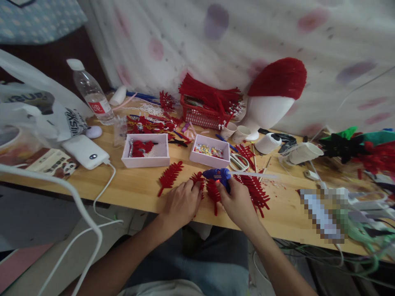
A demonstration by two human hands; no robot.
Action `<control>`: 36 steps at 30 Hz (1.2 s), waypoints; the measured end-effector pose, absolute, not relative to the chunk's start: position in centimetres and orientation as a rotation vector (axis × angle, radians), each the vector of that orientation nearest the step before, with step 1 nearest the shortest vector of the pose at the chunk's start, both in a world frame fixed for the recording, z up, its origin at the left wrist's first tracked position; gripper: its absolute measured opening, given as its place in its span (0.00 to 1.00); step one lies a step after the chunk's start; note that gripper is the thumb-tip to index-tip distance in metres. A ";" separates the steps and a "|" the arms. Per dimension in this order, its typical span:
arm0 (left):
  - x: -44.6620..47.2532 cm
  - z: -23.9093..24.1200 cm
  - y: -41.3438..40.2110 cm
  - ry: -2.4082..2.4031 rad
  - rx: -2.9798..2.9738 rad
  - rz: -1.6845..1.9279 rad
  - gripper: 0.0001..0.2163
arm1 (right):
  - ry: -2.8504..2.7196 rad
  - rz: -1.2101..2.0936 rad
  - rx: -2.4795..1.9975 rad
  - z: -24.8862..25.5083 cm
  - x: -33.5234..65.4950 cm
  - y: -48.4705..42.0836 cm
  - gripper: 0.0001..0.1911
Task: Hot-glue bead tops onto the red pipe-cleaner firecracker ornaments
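Observation:
My right hand (236,202) is wrapped round the grip of a blue glue gun (217,174), whose nozzle points left over a red fuzzy leaf piece (212,194) on the wooden table (135,185). My left hand (182,201) rests on the table with its fingers pressed down on another red leaf piece (197,179) just left of the gun. A separate red leaf (169,176) lies further left. A pile of the same red leaves (254,191) lies right of my right hand.
Two shallow pink boxes (145,151) (210,151) hold red bits and beads. Behind them stand a red basket (202,115), a white mannequin head with a red cap (271,98), scissors (239,162), paper cups, a water bottle (92,96), and a white power bank (84,151) with its cable.

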State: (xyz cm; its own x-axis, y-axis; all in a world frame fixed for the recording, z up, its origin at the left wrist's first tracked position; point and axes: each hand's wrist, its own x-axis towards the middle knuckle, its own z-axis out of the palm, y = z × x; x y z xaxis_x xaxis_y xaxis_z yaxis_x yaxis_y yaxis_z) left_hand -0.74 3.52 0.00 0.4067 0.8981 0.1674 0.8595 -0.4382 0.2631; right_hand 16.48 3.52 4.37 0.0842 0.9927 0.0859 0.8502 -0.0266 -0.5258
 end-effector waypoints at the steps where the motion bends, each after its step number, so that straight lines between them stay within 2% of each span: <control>1: -0.7 0.0 3.5 1.582 2.516 0.433 0.16 | -1.813 0.428 -1.927 4.4 16.5 3.5 0.15; 36: -0.6 0.5 3.5 1.595 2.481 0.359 0.16 | -1.750 0.453 -1.921 4.6 16.5 2.8 0.16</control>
